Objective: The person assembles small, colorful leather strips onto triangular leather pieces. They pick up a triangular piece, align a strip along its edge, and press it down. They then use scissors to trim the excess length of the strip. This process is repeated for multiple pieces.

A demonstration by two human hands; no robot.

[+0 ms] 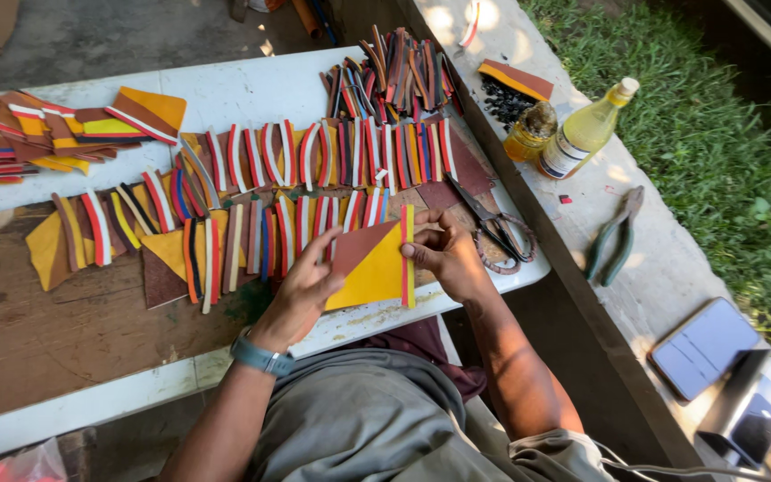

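two rows of striped leather strips point(252, 192) cover the white surface point(225, 89) in front of me, with a looser pile of orange and brown pieces point(55, 129) at the far left. my left hand point(301, 290), a grey watch point(261, 355) on its wrist, is closed on the left edge of a square brown-and-yellow leather piece point(372, 263), fingers spread behind it. that piece is held just above the near edge of the surface, tilted toward me. my right hand point(443, 250) pinches a red, white and yellow strip point(407, 254) against the piece's right side. further right lie scissors point(497, 232), then two bottles point(564, 134) and green pliers point(613, 236) on the concrete ledge point(662, 268), and a phone point(705, 346) nearest the grass point(742, 134).
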